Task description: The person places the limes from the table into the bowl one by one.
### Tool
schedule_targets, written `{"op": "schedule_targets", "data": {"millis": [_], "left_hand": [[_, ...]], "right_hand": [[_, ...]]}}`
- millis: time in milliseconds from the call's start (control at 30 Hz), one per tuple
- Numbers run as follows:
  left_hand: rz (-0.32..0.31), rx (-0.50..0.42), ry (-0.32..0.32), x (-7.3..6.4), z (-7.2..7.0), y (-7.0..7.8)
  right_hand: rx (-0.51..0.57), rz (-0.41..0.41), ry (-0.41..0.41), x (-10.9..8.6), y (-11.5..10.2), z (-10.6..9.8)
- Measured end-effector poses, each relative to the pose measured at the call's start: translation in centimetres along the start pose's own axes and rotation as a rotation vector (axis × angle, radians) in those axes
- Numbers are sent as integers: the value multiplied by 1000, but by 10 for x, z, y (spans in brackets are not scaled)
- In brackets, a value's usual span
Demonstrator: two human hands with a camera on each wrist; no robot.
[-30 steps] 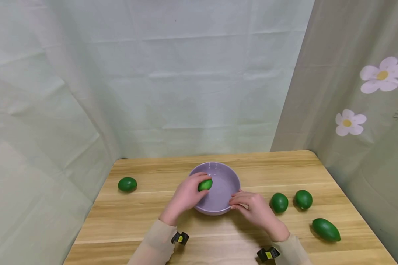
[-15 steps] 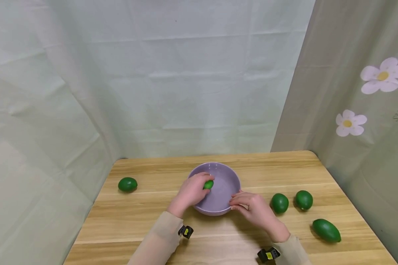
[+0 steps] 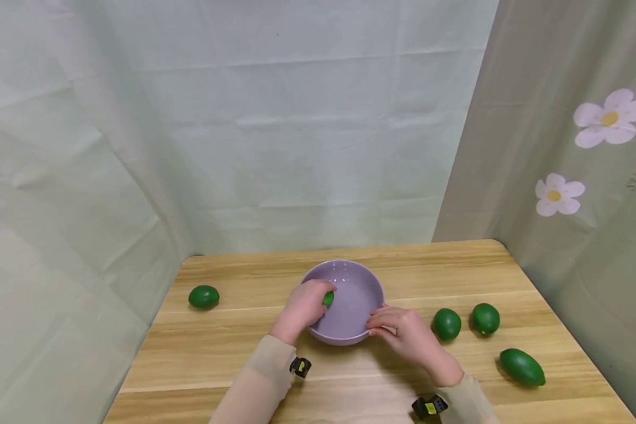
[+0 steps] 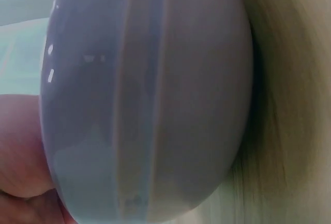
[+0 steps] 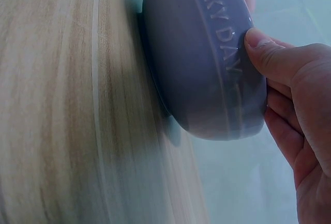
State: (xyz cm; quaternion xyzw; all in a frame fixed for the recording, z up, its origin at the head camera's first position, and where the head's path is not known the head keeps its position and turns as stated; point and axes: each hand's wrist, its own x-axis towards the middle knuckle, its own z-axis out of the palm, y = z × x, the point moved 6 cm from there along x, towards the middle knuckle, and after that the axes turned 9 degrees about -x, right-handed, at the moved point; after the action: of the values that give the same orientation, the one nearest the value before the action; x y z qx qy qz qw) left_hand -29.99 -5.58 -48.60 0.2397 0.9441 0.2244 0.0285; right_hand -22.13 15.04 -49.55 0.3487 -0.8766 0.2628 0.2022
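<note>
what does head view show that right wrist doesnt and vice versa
Only the head view: the small bright green fruit held by the left hand, four dark green rounded fruits, pale flowers printed on grey-green fabric curtain. Only the right wrist view: raised lettering ending in DAY outside the round glossy purple bowl. Both: the bowl, the right hand gripping its rim, the light wooden table.

"How's the light?"
"Soft and fairly even in the head view, with small glints on the bowl (image 3: 354, 303) and faint shadows on the table (image 3: 159, 365)."
"And the wrist views?"
"Dimmer, hazy, bluish; the left one blurs the table."
</note>
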Motion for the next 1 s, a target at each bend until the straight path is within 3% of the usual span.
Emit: {"op": "schedule_targets", "data": {"millis": [500, 1000], "left_hand": [[8, 44, 13, 0, -1, 0], [3, 16, 9, 0, 1, 0]], "right_hand": [[11, -1, -3, 0, 0, 1], [13, 1, -1, 0, 1, 0]]}}
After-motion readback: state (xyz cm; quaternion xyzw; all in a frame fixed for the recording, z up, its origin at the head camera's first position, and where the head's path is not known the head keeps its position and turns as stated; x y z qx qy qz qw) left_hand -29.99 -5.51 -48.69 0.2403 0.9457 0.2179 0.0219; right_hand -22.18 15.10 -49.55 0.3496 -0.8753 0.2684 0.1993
